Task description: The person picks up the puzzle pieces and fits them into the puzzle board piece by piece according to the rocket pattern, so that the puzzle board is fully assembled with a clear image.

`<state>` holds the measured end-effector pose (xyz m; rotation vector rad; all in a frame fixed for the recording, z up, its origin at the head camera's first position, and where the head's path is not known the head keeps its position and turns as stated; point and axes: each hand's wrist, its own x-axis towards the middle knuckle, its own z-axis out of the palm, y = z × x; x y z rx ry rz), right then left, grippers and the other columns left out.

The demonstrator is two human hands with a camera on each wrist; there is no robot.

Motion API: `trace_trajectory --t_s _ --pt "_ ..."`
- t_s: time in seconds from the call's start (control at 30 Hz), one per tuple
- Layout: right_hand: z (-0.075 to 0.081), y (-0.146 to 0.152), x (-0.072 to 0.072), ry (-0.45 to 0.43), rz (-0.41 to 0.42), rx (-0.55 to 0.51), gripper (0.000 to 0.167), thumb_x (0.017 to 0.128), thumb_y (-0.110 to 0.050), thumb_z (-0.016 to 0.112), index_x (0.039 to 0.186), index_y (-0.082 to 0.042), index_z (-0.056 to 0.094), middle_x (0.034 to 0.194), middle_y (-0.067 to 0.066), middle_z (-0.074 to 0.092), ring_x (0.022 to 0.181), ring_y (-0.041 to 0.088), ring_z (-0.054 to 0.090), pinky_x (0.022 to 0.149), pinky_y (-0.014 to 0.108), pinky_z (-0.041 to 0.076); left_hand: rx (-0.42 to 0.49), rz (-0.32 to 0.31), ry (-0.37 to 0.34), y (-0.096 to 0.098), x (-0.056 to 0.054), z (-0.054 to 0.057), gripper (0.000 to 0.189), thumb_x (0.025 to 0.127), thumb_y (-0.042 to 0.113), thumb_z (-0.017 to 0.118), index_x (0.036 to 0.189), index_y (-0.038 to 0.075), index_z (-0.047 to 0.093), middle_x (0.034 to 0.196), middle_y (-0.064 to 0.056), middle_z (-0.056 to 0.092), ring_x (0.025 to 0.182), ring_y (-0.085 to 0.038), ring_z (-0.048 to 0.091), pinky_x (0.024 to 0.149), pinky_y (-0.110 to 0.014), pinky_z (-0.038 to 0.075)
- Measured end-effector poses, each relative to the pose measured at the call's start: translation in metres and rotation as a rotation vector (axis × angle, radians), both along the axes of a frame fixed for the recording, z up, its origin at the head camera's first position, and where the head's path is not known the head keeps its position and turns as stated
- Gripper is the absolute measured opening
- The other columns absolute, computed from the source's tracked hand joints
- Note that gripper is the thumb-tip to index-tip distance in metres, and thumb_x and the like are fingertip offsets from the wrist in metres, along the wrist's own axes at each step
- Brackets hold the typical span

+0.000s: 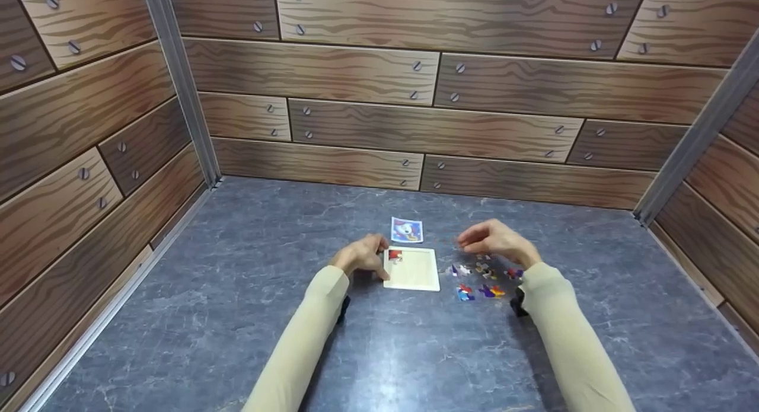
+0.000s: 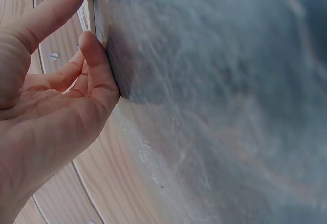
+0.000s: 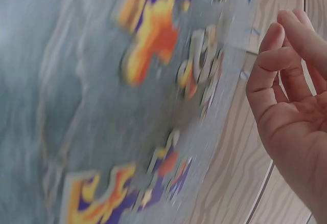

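A cream puzzle tray [image 1: 415, 286] lies flat on the table, with red puzzle pieces [image 1: 395, 256] in its upper left corner. My left hand [image 1: 363, 255] touches the tray's left side, thumb near the lower corner and fingers near the upper one. In the left wrist view its fingers [image 2: 94, 55] bend against the table beside the tray edge. Above the loose puzzle pieces [image 1: 491, 291] hovers my right hand [image 1: 497, 241], thumb and fingers loosely bent with the tips close together. No piece shows at the right fingertips [image 3: 276, 32].
A small picture card [image 1: 407, 230] lies just beyond the tray, showing a white figure on blue. Several colourful pieces, one orange and purple [image 3: 156, 35], are scattered right of the tray. Wood-patterned walls [image 1: 356, 74] enclose the grey marbled table [image 1: 284, 222].
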<state>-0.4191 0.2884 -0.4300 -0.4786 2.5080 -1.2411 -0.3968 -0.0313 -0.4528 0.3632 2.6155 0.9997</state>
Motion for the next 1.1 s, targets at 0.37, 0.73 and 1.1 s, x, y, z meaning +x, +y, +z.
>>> trace_trajectory --t_s 0.37,0.73,1.1 --pt "-0.010 0.031 -0.003 0.007 -0.026 0.026 0.035 0.086 0.001 0.069 0.120 0.007 0.064 0.118 0.025 0.067 0.093 0.015 0.067 0.077 0.025 0.055 -0.020 0.005 0.012 -0.001 0.000 0.001 0.065 0.070 0.009 0.087 0.126 0.006 0.054 0.125 -0.012 0.054 0.114 -0.024 0.050 0.105 -0.039 0.041" --pt "-0.015 0.040 -0.001 0.055 -0.031 0.062 0.040 0.082 0.007 0.065 0.122 0.010 0.062 0.121 0.028 0.064 0.107 0.029 0.063 0.079 0.025 0.054 -0.038 -0.017 0.028 0.001 -0.001 0.001 0.066 0.070 0.010 0.087 0.127 0.005 0.053 0.128 -0.012 0.053 0.116 -0.025 0.049 0.105 -0.039 0.041" --pt "-0.018 0.037 -0.003 0.044 -0.005 0.113 0.040 0.082 0.005 0.069 0.121 0.009 0.063 0.120 0.026 0.065 0.104 0.028 0.062 0.078 0.023 0.052 -0.041 0.005 -0.001 0.001 -0.001 0.000 0.064 0.070 0.010 0.087 0.125 0.007 0.054 0.126 -0.010 0.052 0.113 -0.023 0.048 0.105 -0.039 0.042"
